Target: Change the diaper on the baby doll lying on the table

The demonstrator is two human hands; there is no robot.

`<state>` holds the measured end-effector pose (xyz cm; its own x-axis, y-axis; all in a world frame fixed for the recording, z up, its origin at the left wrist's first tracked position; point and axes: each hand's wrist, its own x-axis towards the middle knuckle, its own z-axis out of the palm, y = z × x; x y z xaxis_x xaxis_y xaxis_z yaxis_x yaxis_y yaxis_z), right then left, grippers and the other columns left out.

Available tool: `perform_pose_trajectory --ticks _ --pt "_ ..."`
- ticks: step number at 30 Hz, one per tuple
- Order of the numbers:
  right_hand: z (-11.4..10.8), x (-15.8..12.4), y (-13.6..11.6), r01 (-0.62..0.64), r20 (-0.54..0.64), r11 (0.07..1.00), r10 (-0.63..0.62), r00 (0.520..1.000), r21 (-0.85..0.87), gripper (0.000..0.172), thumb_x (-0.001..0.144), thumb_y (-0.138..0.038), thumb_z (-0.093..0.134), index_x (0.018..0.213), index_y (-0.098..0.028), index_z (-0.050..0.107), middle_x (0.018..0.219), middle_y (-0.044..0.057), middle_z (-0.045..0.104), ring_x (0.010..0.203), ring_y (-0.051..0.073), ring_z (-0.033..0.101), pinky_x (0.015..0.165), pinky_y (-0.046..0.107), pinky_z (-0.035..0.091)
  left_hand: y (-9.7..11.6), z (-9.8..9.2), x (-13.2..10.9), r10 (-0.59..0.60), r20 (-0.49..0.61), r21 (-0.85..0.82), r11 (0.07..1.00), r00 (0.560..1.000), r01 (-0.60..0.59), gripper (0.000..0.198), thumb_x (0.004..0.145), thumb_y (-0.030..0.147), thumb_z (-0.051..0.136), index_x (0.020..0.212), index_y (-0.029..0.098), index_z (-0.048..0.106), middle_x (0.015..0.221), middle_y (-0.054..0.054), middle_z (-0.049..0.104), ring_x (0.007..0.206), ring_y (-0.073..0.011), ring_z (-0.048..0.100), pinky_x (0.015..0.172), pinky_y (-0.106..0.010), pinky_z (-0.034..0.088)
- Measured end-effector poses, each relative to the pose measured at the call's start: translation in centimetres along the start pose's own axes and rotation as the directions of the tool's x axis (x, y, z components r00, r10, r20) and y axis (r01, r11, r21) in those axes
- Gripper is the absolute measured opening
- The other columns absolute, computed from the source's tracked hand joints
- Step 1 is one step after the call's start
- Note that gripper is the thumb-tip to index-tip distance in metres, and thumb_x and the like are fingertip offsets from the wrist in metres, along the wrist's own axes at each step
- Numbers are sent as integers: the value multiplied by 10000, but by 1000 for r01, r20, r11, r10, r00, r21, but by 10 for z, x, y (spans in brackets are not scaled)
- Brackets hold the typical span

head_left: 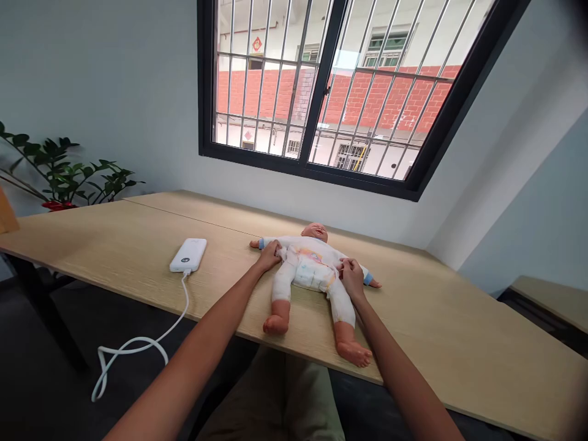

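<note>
A light wood table ran beneath a barred window, with a potted plant and a white power bank to the left. A baby doll lay face up mid-table. The hands were apart: the right hand pinched the diaper edge; the left hand lay on the doll's hip, its grip hard to make out.

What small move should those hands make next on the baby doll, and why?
Probably a gentle, even tug on both sides of the diaper, so it sits straight. The left hand and right hand are placed one on each side of the baby doll's waist, well suited to a matched pull.
</note>
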<state>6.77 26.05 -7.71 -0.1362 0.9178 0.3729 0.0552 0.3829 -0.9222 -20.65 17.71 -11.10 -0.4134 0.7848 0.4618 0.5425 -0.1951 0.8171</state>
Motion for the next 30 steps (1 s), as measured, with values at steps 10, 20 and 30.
perform_pose_trajectory --ticks 10,20,30 --pt "11 -6 -41 160 -22 987 -161 987 -23 321 836 -462 478 887 -161 579 694 19 569 546 135 520 542 279 431 4 -32 7 -45 -11 -165 985 999 42 327 557 178 707 824 189 519 767 32 528 643 -112 516 626 -240 440" --pt "119 6 -74 487 585 835 -267 766 -257 99 758 -142 655 855 -164 656 851 39 677 769 159 604 714 273 446 27 -55 9 71 17 -208 976 997 -65 303 590 175 576 892 186 578 678 26 617 711 -147 591 662 -242 432" --pt "138 -7 -78 432 435 712 -194 879 -554 165 839 -201 538 704 -185 630 743 43 666 648 165 550 552 259 302 77 -27 1 278 -96 -140 947 956 -290 185 730 124 552 893 204 586 864 -7 636 871 -157 602 869 -299 473"
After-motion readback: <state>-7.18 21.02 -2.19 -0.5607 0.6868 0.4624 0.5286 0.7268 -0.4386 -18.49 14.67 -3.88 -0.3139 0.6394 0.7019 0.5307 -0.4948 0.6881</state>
